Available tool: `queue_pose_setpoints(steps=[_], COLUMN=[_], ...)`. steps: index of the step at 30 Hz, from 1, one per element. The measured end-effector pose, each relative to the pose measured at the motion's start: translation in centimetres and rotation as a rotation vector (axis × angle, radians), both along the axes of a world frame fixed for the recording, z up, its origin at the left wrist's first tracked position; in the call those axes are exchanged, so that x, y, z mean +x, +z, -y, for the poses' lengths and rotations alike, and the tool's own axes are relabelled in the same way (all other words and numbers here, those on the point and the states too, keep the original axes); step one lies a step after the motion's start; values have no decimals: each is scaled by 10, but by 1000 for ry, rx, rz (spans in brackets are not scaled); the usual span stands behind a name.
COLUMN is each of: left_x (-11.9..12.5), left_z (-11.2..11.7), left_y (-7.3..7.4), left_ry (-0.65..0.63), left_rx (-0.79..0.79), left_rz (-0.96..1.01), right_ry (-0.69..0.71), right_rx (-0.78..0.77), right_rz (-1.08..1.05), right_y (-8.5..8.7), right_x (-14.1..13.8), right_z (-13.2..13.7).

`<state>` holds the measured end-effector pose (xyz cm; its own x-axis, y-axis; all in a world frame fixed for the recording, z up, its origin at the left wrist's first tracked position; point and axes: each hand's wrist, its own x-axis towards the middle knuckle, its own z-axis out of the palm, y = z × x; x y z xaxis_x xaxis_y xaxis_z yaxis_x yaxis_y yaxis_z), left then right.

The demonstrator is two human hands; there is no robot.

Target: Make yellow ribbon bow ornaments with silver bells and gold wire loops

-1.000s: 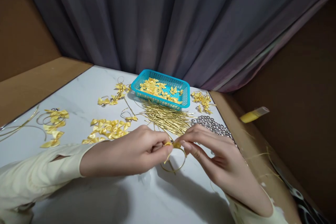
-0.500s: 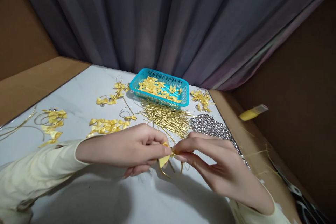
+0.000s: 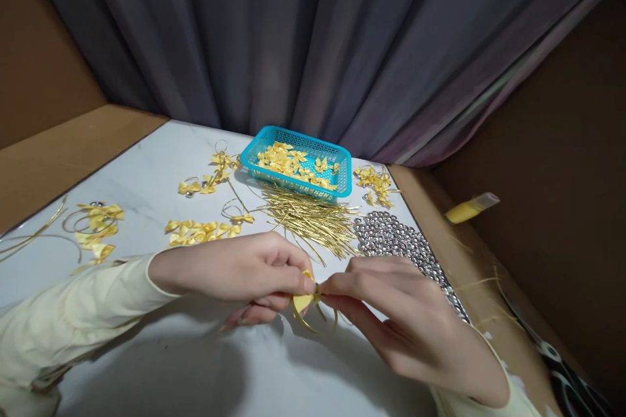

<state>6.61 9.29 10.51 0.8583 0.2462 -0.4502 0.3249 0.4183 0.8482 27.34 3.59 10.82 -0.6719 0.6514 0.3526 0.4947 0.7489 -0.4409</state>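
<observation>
My left hand (image 3: 244, 277) and my right hand (image 3: 396, 313) meet over the white table (image 3: 161, 365), fingertips pinched together. Between them is a small yellow ribbon bow (image 3: 304, 300) with a thin gold wire loop (image 3: 313, 324) hanging under it. Both hands pinch this piece, the left on the bow, the right on the wire at its knot. Both sleeves are pale yellow.
A turquoise basket (image 3: 342, 169) of yellow bows stands at the back. In front of it lie a bundle of gold wires (image 3: 313, 218) and a heap of silver beads (image 3: 391, 238). Loose bows (image 3: 200, 232) and finished wired bows (image 3: 95, 221) lie left. A yellow tube (image 3: 469, 208) rests right.
Both hands have sunk a little towards me, still pinched on the bow. The bow has turned between the fingers and the wire loop now hangs lower.
</observation>
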Motion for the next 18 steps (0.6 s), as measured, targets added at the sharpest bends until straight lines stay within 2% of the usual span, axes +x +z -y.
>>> queue_pose_setpoints(steps=[7, 11, 18], left_x=[0, 2, 3], left_z=[0, -8, -21], left_y=[3, 0, -14], left_ry=[23, 36, 9], left_rx=[-20, -154, -329], left_rz=[6, 22, 1], right_ry=[-31, -32, -58], right_rx=[1, -48, -69], right_rz=[-9, -6, 49], right_y=[0, 0, -1], right_x=[-1, 3, 6], right_z=[-1, 0, 3])
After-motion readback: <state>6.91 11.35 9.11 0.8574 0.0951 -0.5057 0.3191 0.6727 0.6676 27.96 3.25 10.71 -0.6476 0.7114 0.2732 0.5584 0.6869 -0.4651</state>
